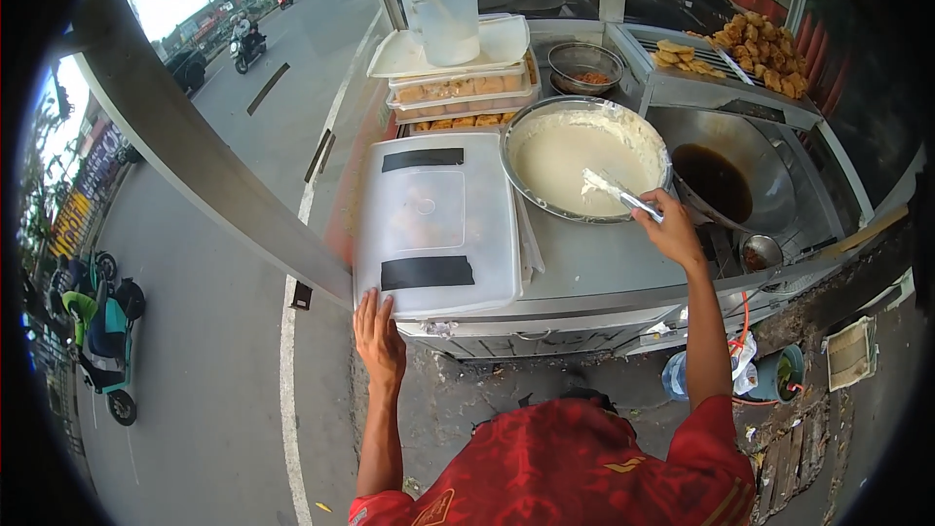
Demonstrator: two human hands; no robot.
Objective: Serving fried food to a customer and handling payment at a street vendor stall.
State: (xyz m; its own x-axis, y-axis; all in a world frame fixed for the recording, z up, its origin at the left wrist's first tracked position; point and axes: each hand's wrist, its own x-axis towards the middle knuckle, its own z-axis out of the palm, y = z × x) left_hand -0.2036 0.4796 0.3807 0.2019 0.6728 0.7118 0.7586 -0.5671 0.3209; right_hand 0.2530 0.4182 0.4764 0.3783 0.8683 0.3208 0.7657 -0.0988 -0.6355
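My right hand [670, 228] grips the metal handle of a pair of tongs [630, 199], whose batter-coated end reaches over a wide steel basin [513, 174]. Pale, thick batter [573, 153] fills much of that basin and clings to its inner wall. At the near left corner of a lidded plastic container [438, 234], my left hand [380, 336] rests its fingers on the lid edge. Two black tape strips cross this translucent white lid, and the contents below show only faintly.
Right of the basin sits a wok [774, 183] of dark oil. Fried pieces [767, 51] lie on the raised rack behind it. Stacked food boxes [460, 91] carry a plastic pitcher [442, 22]. A cart post [212, 183] rises at the left, beside the road.
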